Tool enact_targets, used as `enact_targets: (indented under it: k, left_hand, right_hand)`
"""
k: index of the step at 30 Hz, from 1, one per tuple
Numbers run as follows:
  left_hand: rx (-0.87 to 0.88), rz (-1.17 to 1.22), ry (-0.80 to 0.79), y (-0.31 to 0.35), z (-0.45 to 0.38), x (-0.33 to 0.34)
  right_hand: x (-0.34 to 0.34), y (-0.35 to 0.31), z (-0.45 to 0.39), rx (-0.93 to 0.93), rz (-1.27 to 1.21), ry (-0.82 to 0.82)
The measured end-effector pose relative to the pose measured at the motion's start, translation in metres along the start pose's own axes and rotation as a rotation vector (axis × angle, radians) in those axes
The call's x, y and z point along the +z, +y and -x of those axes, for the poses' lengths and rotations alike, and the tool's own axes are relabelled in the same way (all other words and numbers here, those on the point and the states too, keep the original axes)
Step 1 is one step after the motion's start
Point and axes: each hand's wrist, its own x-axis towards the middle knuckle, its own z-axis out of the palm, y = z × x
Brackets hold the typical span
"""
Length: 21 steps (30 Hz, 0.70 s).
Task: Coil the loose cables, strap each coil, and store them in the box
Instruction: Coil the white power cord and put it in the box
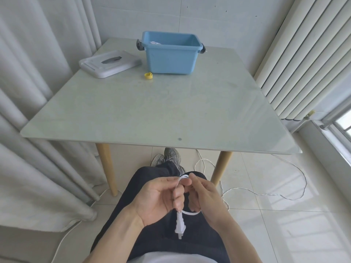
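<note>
Over my lap, my left hand (pixel 159 198) pinches a white cable near its two-pin plug (pixel 180 225), which hangs down below my fingers. My right hand (pixel 206 196) grips the same white cable (pixel 266 194), bent into a first small loop between both hands. The loose rest of the cable trails over the floor to the right and under the table. A blue box (pixel 171 59) stands open at the table's far side, with something white inside (pixel 154 43). A yellow strap (pixel 148 75) lies rolled just in front of the box.
The box's grey-white lid (pixel 110 63) lies at the table's far left. The glass-topped table (pixel 161 111) has wooden legs (pixel 107 168). Curtains hang at the left; a radiator (pixel 303 63) and window are at the right. Another white cord (pixel 62 240) runs along the floor at the left.
</note>
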Motion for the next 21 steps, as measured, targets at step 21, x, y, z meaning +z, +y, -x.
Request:
enact_targets:
  k: [21]
  left_hand:
    - [0.452,0.422,0.640,0.015,-0.006,-0.053]
  right_hand:
    - [-0.070,0.021,-0.006,0.091,0.921,-0.021]
